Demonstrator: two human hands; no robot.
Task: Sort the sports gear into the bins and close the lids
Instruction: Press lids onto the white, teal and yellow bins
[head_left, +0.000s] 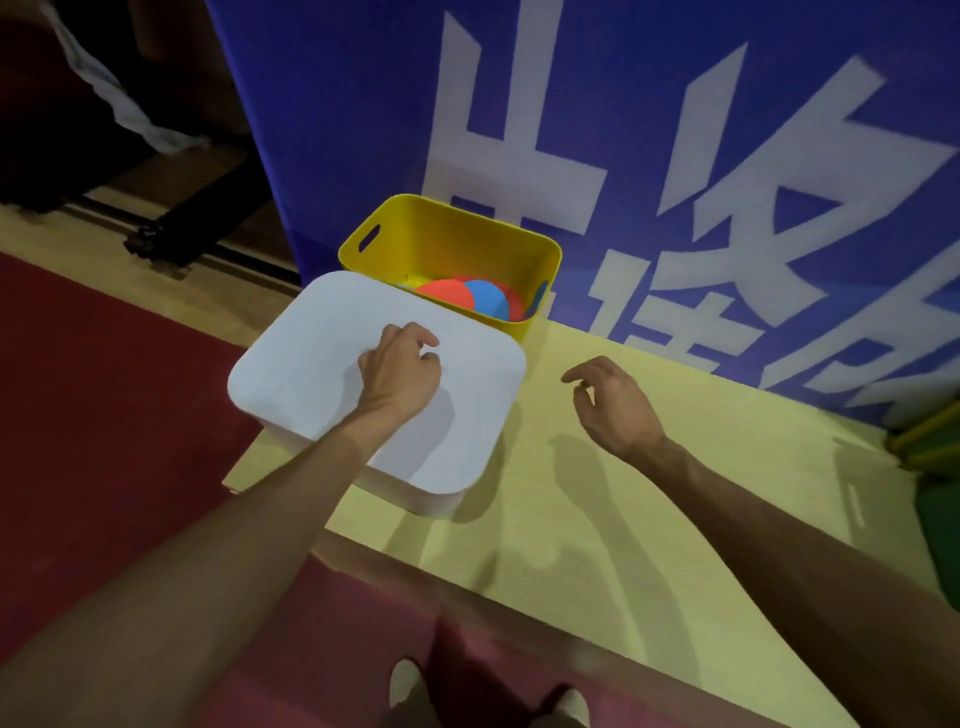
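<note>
Two bins stand on the pale yellow platform (623, 519). The white bin (400, 496) is nearer, its white lid (311, 374) on. The yellow bin (363, 244) touches it behind, uncovered, holding orange and blue flat discs (457, 296). The left hand (402, 369) rests curled on the lid; any pinch is hidden. The right hand (613, 402) hovers slack and empty. The step seems to be seating this lid. Next the yellow bin needs its lid, which is unseen. A green object (930, 457) is cut off at the right.

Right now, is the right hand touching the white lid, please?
Apart: the head view shows bare yellow tabletop between the right hand and the white lid.
</note>
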